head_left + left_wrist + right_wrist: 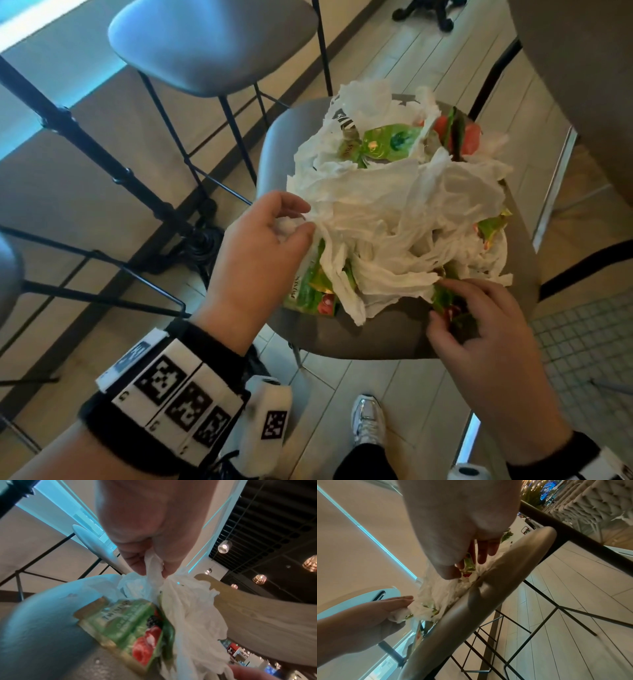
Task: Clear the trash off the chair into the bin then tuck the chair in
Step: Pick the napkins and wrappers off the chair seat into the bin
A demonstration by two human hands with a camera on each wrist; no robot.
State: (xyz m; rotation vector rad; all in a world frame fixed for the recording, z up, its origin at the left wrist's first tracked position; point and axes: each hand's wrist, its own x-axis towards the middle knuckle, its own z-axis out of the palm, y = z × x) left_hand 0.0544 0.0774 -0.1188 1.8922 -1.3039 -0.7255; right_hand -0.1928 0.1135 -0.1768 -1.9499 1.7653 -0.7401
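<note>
Fingers point(301, 219) of your left hand point(260, 253) pinch crumpled tissue point(387, 212) at nine o'clock of the chair point(370, 335) seat; your right hand point(479, 329) pinches a green wrapper point(445, 303) at five. Loose tissue and wrappers may slide to the floor point(404, 394) if you lift unevenly.

- Near rim of the chair point(373, 337) seat lies bare, open to a hand.
- Crumpled tissues point(394, 212) cover the rest of the seat.
- A second stool point(212, 44) stands close on the left.
- Bare floor point(421, 394) in front.
</note>
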